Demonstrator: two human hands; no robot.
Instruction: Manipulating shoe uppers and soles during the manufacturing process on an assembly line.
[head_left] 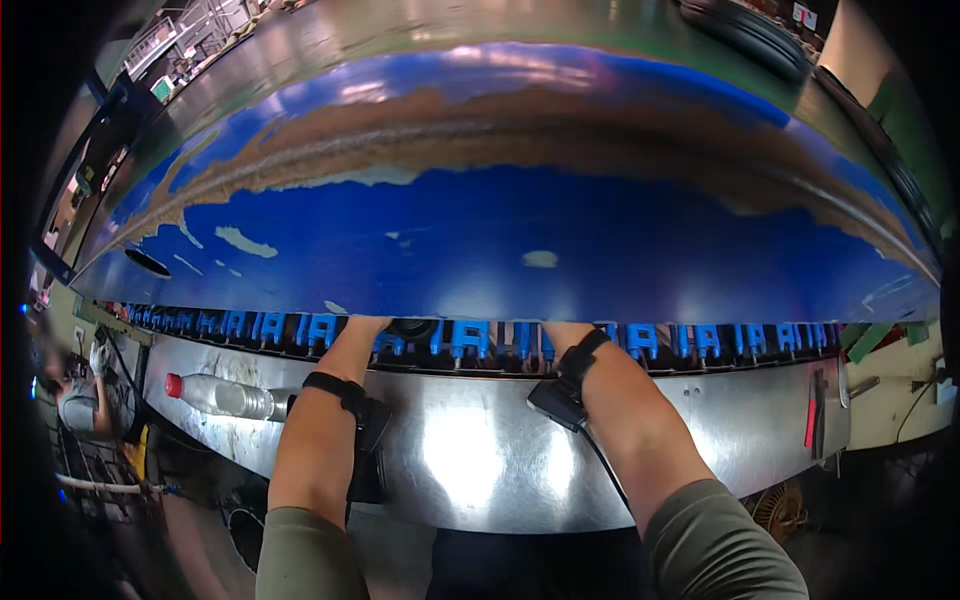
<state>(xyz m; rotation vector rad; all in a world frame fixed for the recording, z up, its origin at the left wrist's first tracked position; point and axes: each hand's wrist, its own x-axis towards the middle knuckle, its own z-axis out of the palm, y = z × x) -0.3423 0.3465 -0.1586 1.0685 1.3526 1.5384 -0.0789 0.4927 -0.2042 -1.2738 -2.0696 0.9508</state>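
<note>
Both forearms reach forward, with dark straps and small black devices at the wrists. My left hand [370, 325] goes in beneath the front edge of a wide machine panel [480, 240], painted blue with worn brown and bare patches. My right hand [566, 332] passes under that same edge, farther right. The panel hides the fingers of both hands, so what they touch or hold does not show. Around them runs a row of blue bracket-like pieces [468, 336] with metal pins. A dark round part [412, 328] sits just right of my left hand.
On the shiny metal ledge [450, 430] before me, a clear bottle [225, 396] with a red cap lies at the left. A red-handled tool [811, 410] lies at its right end. Another person [85, 405] is at far left. A fan-like round guard [780, 510] stands lower right.
</note>
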